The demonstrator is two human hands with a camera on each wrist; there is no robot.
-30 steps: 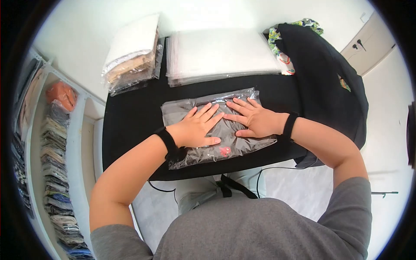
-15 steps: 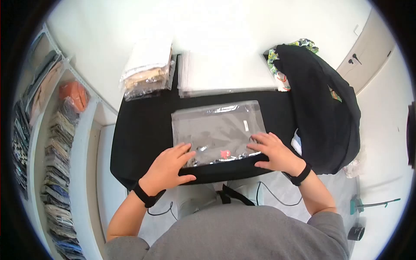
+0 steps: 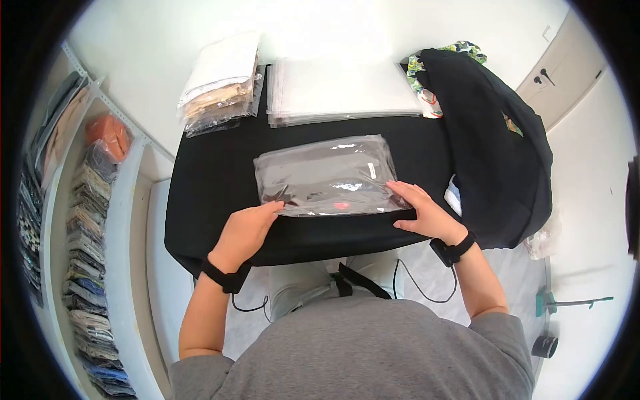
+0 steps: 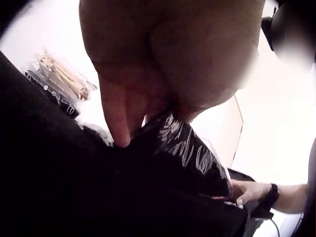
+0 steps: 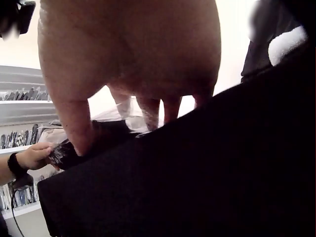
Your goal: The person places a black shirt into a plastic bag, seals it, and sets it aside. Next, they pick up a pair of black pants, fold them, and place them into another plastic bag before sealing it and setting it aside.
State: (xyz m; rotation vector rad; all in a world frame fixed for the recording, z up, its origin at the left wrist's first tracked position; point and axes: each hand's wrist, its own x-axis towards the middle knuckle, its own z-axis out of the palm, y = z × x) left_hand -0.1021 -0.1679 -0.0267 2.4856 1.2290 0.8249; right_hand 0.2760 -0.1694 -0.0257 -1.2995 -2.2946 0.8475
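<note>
A clear plastic bag [image 3: 317,170] with a dark folded item inside lies crosswise on the black-covered table [image 3: 220,173]. It bears a small white label at its right and a red mark near its front edge. My left hand [image 3: 243,233] pinches the bag's near left corner between thumb and fingers; in the left wrist view the crinkled plastic [image 4: 182,148] rises into that grip. On the right end of the bag rest the fingers of my right hand [image 3: 432,217], extended downward. Its thumb stands apart from them, close to the bag's front edge.
Behind the bag are a pile of bagged garments [image 3: 220,87] and a stack of clear plastic sleeves [image 3: 343,90]. Black cloth [image 3: 497,147] is heaped at the right, with a white item [image 3: 453,197] beside it. Shelves [image 3: 127,220] of packed clothes line the left.
Both hands have left the bag's top, where they lay flat, and come to its near corners. The left hand has taken hold of one corner. The bag's front edge has shifted away from the body.
</note>
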